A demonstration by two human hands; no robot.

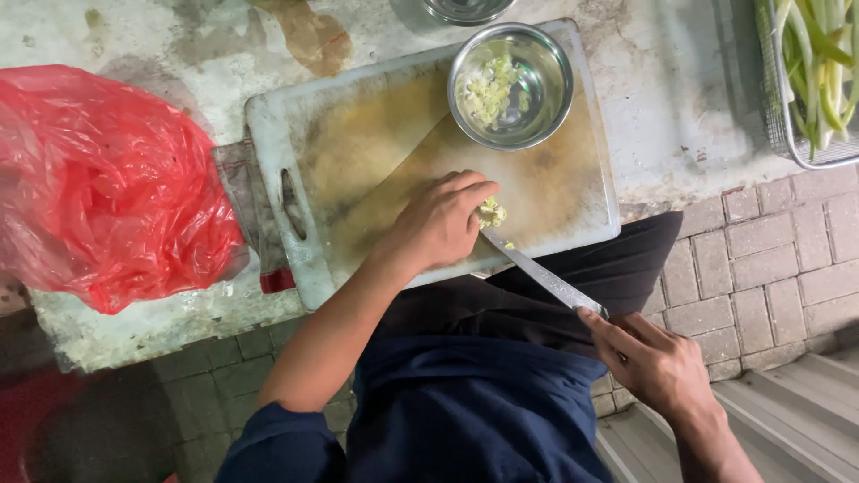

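Left hand (440, 222) has its fingers curled together, pinning a little pile of pale chopped greens (490, 213) on the stained white plastic cutting board (358, 143). Right hand (651, 358) is wrapped tight around the handle of a long steel knife (541, 275), tip right beside the pile. A round steel bowl (510, 85) of chopped bits sits on the board's far end.

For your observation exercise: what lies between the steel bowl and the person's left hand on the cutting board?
In the head view, only bare, stained cutting board lies between steel bowl and left hand.

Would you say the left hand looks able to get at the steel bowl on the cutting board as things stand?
Probably yes: the left hand rests on the cutting board by the chopped bits, and only bare board lies between it and the steel bowl.
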